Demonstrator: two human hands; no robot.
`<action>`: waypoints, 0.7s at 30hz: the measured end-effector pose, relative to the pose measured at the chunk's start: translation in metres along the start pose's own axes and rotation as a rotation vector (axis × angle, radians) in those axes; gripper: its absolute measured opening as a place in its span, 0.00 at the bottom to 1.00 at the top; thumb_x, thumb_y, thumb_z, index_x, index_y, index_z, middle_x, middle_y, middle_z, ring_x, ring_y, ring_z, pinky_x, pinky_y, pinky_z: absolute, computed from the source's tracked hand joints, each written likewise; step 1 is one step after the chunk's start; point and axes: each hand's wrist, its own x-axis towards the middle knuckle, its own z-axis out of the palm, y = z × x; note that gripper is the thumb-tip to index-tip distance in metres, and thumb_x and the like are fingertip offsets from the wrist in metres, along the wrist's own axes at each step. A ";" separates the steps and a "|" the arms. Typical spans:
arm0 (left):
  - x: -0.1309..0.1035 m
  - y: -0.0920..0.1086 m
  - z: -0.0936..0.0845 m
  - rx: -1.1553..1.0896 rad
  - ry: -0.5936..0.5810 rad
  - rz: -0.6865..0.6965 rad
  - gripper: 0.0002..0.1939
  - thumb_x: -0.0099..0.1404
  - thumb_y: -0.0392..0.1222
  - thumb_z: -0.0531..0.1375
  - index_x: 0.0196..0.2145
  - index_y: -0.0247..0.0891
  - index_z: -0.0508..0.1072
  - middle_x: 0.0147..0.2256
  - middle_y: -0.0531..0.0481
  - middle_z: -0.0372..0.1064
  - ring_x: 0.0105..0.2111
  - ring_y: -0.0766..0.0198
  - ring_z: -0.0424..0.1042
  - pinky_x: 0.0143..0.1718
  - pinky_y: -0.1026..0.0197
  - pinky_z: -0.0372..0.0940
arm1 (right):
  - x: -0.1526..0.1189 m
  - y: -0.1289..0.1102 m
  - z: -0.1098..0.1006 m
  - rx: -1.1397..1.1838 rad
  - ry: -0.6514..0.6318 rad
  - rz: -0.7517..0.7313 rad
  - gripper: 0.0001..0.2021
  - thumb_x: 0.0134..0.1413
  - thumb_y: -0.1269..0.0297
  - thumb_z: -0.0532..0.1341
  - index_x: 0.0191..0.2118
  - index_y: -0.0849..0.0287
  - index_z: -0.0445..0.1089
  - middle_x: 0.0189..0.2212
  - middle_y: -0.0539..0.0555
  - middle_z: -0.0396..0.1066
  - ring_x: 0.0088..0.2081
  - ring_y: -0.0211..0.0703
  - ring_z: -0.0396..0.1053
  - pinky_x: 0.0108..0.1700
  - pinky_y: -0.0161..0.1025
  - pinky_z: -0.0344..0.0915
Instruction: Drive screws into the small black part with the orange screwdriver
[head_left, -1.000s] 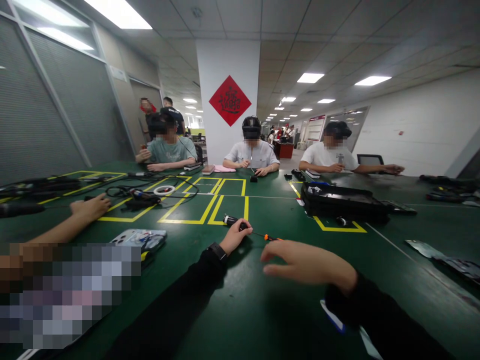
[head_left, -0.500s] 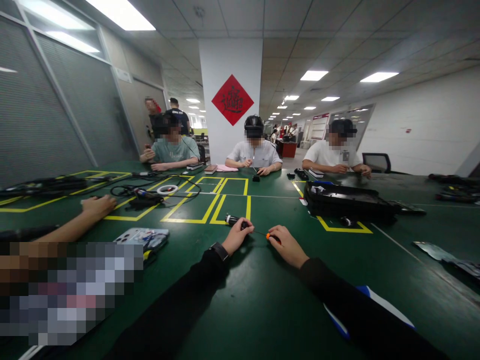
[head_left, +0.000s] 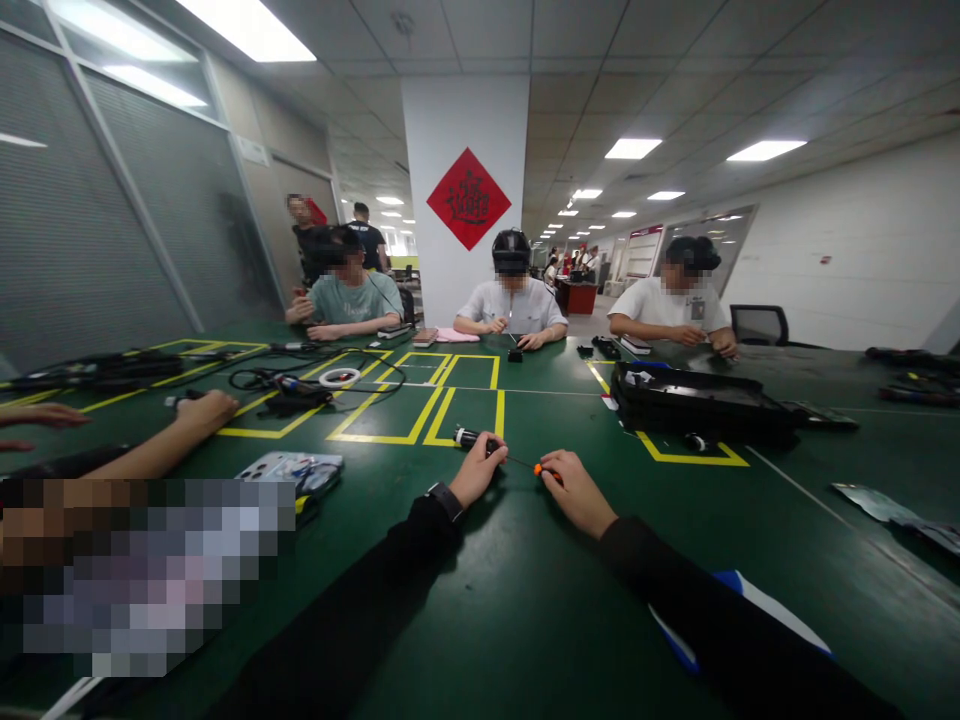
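Closed around a small black and white cylindrical part (head_left: 466, 438) is my left hand (head_left: 478, 472), a dark watch on its wrist. The part's white end points away to the left. My right hand (head_left: 577, 492) grips a screwdriver (head_left: 539, 470) with an orange and black handle, most of it hidden by the fingers. Its thin shaft runs left toward the cylinder, and its tip is at my left hand; whether it sits in a screw I cannot tell. Both hands are low over the green table (head_left: 480, 610).
A black open case (head_left: 690, 400) stands right, a similar black and white part (head_left: 700, 442) before it. Black cables with a white ring (head_left: 339, 377) lie left. A blue and white object (head_left: 772, 605) is under my right forearm. A co-worker's arm (head_left: 172, 425) reaches in from the left; others sit opposite.
The view has shifted slightly. My hands keep nearly the same pose, with the screwdriver still at the part. At the far left, another hand has come into view.
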 end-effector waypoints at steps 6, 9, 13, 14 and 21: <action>-0.002 0.006 -0.005 -0.090 -0.056 -0.079 0.13 0.55 0.47 0.55 0.34 0.35 0.64 0.35 0.47 0.68 0.31 0.67 0.66 0.29 0.66 0.60 | -0.002 0.000 -0.002 0.047 -0.064 0.034 0.08 0.49 0.65 0.55 0.36 0.59 0.65 0.33 0.53 0.65 0.37 0.40 0.62 0.41 0.39 0.59; -0.003 0.008 -0.007 -0.122 -0.056 -0.074 0.13 0.53 0.46 0.57 0.34 0.34 0.66 0.38 0.46 0.68 0.29 0.69 0.65 0.26 0.67 0.59 | -0.002 0.000 -0.001 0.068 -0.096 0.046 0.08 0.49 0.64 0.55 0.37 0.59 0.65 0.32 0.52 0.65 0.36 0.39 0.62 0.39 0.37 0.59; -0.004 0.008 -0.007 -0.106 -0.072 -0.092 0.15 0.53 0.47 0.57 0.35 0.35 0.66 0.39 0.46 0.68 0.24 0.71 0.63 0.19 0.70 0.54 | 0.000 0.000 0.000 0.005 -0.061 0.023 0.09 0.53 0.63 0.51 0.33 0.59 0.66 0.33 0.54 0.65 0.38 0.41 0.60 0.42 0.39 0.57; -0.004 0.008 -0.007 -0.104 -0.072 -0.089 0.14 0.53 0.47 0.57 0.35 0.35 0.66 0.38 0.46 0.68 0.25 0.71 0.64 0.18 0.70 0.54 | 0.000 0.000 0.000 -0.001 -0.053 0.018 0.10 0.54 0.64 0.50 0.31 0.60 0.67 0.33 0.54 0.65 0.39 0.41 0.60 0.43 0.40 0.56; -0.001 0.000 -0.005 -0.088 -0.039 -0.114 0.15 0.55 0.47 0.55 0.38 0.37 0.64 0.27 0.52 0.65 0.26 0.70 0.64 0.18 0.72 0.52 | 0.000 0.000 -0.002 0.018 -0.057 0.007 0.07 0.52 0.65 0.52 0.32 0.60 0.65 0.33 0.54 0.64 0.38 0.41 0.60 0.42 0.39 0.57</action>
